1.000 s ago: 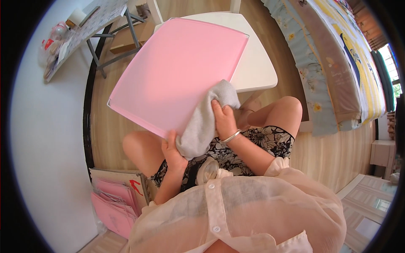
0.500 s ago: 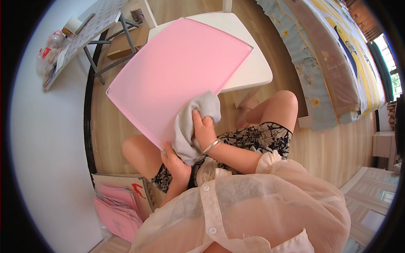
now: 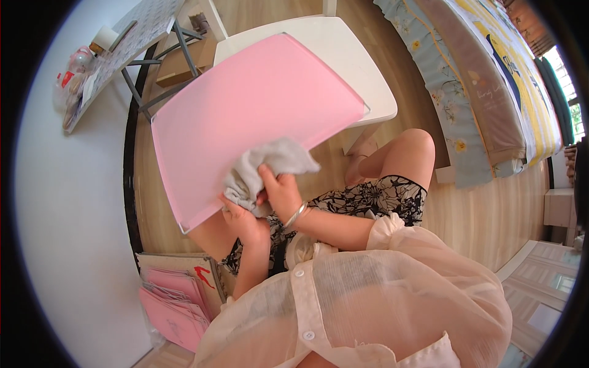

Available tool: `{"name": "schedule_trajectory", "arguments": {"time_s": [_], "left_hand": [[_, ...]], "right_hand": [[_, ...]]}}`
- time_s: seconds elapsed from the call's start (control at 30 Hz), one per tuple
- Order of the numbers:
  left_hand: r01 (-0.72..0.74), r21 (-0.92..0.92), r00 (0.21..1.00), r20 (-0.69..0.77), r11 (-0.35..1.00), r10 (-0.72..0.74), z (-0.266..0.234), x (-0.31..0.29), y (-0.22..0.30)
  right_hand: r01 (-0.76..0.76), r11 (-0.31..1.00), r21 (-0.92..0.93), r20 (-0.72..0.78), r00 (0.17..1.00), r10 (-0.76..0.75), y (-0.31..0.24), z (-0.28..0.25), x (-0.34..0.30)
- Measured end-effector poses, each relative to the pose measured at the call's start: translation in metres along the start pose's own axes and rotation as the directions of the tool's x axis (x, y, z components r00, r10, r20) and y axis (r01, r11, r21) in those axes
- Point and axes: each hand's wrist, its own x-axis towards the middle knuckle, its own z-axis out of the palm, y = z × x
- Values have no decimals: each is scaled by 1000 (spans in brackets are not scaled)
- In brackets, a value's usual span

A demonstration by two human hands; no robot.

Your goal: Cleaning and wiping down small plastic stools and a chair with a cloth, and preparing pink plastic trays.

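Pink panel (image 3: 257,92), grey cloth (image 3: 270,156) at edge, gripped in right hand (image 3: 283,199)

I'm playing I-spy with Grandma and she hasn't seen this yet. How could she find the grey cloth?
Find the white chair at the top middle, then the big pink panel overlapping its seat. By the panel's near edge, the right hand grips the cloth. It's crumpled and grey; the panel is smooth and pink.
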Motion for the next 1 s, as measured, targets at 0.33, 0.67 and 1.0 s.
{"name": "schedule_trajectory", "arguments": {"time_s": [0.33, 0.67, 1.0], "left_hand": [[-47, 13, 999, 24, 999, 46, 4, 14, 20], [176, -21, 965, 202, 984, -168, 25, 10, -18], [188, 53, 961, 199, 981, -195, 40, -12, -39]], "right_hand": [[75, 990, -121, -142, 986, -92, -60, -76, 42], [74, 995, -72, -284, 954, -92, -61, -66, 14], [270, 818, -507, 72, 960, -271, -39, -82, 12]]}}
